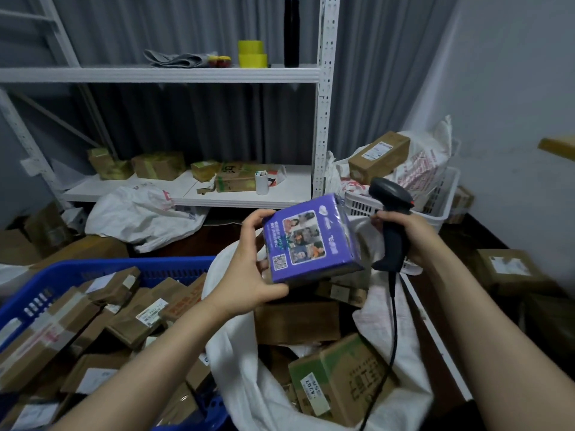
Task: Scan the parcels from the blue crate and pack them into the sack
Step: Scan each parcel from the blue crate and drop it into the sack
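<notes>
Hands: left hand (249, 269) w/ 1 purple parcel (311, 241), right hand (404, 234) w/ 1 scanner (391, 213).

The box (311, 241) in the middle is glossy purple printed card, with clear film (340, 213) wrinkled over its far right corner. The scanner (392, 219) to its right is matt dark plastic with a smooth black cable (394, 321). The near sack (236, 368) is dull, creased white woven plastic cloth. The crate (124, 269) at the near left is blue moulded plastic. Its parcels (133, 325) are matt brown cardboard with shiny tape (54, 325) and white paper labels (151, 312). The far shelf (186, 74) is white painted metal, before grey ribbed sheet (193, 126).
</notes>
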